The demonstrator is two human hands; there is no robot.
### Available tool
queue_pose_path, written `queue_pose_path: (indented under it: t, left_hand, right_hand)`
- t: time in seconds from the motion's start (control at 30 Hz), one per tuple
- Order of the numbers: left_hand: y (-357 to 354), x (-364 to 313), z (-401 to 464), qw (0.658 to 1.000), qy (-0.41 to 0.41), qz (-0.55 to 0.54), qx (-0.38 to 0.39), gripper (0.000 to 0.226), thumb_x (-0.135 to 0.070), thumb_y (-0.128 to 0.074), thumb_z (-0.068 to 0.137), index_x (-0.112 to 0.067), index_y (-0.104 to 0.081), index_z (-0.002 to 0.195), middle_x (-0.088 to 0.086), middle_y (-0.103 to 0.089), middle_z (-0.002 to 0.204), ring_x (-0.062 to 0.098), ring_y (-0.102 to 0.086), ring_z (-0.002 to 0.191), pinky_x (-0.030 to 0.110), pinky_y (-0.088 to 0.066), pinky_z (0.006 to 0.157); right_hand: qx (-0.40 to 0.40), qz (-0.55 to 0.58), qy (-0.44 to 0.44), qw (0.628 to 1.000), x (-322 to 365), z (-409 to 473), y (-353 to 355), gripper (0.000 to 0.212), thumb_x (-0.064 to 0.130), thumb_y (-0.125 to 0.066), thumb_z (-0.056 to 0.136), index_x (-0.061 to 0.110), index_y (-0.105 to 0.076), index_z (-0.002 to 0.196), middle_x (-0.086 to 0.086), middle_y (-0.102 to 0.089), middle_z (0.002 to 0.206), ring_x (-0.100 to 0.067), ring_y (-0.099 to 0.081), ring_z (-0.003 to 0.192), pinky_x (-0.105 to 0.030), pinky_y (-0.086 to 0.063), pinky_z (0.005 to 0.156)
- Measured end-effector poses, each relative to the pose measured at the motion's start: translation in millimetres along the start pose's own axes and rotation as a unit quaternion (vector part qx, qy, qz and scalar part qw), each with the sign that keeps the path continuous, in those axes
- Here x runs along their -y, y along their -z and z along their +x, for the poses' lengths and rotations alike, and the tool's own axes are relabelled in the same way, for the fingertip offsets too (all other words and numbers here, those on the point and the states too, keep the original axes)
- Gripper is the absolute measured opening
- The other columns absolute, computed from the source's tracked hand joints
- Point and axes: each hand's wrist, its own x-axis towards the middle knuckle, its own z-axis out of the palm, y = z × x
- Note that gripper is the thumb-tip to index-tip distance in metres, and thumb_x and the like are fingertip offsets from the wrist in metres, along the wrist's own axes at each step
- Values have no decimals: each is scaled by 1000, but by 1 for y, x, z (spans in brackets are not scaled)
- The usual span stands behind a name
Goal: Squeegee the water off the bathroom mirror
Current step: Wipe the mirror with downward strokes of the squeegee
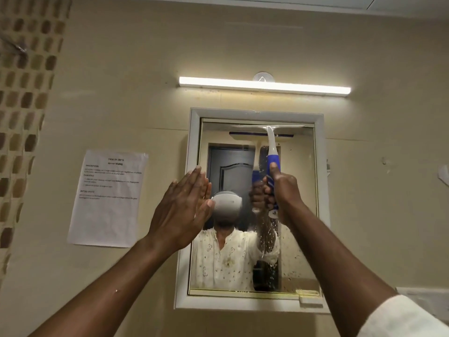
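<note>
The bathroom mirror (298, 190) hangs on the beige wall in a white frame (194, 166). Water drops and streaks show on its lower middle. My right hand (283, 190) grips the blue handle of a white and blue squeegee (271, 142), thumb up along the handle. The squeegee's white blade lies flat against the glass along the mirror's top edge. My left hand (181, 210) is raised flat with fingers together at the mirror's left frame, holding nothing; whether it touches the frame is unclear.
A lit tube light (264, 86) is fixed above the mirror. A printed paper sheet (109, 198) is stuck to the wall left of it. Brown mosaic tiles (24, 93) run down the far left. A white ledge (422, 295) shows at the lower right.
</note>
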Motion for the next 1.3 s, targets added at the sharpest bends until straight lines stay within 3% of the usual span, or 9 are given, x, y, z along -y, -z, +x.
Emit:
queue_pose_path:
  t: [0.27, 0.47, 0.67, 0.83, 1.1, 1.3]
  left_hand:
    - [-8, -3, -2, 1000, -2, -7, -1, 61, -55, -17, 92, -32, 7, 143, -14, 7, 153, 1, 5, 140, 27, 2, 113]
    - [-9, 4, -8, 1000, 5, -1, 5, 60, -56, -14, 90, -38, 15, 140, -17, 15, 151, -1, 13, 140, 25, 5, 114]
    - [-16, 2, -12, 1000, 13, -2, 19, 63, -54, -13, 90, -35, 15, 143, -16, 15, 153, 0, 12, 141, 28, 3, 117]
    - [-27, -3, -15, 1000, 10, -7, 16, 60, -55, -17, 91, -39, 15, 140, -19, 17, 149, -7, 19, 134, 20, 13, 110]
    - [-39, 1, -27, 999, 14, -18, 23, 60, -55, -19, 93, -43, 17, 140, -23, 18, 149, -11, 19, 134, 18, 15, 109]
    - [-36, 0, -37, 999, 17, -18, 22, 61, -52, -22, 94, -39, 14, 142, -20, 15, 150, -9, 18, 135, 23, 10, 112]
  right_hand:
    - [34, 35, -28, 998, -7, 13, -10, 38, 40, -40, 97, 9, -52, 78, -3, -44, 57, -16, -39, 46, -26, -34, 51]
    - [23, 42, -27, 998, -7, 26, -16, 35, 39, -42, 97, 8, -51, 82, -3, -46, 59, -12, -41, 43, -25, -36, 49]
    - [26, 53, -35, 998, -11, 27, -14, 34, 39, -43, 97, 6, -51, 89, -4, -45, 62, -14, -41, 45, -25, -36, 53]
    - [22, 57, -39, 997, -14, 23, -15, 34, 38, -43, 97, 5, -49, 95, -3, -45, 63, -12, -42, 47, -25, -37, 53]
    - [27, 32, -40, 998, -25, 14, -13, 39, 43, -41, 96, 9, -50, 79, -4, -45, 61, -18, -38, 51, -28, -33, 54]
    - [19, -2, -44, 999, -36, 4, -13, 41, 44, -37, 97, 5, -48, 95, -5, -46, 71, -17, -41, 60, -30, -34, 62]
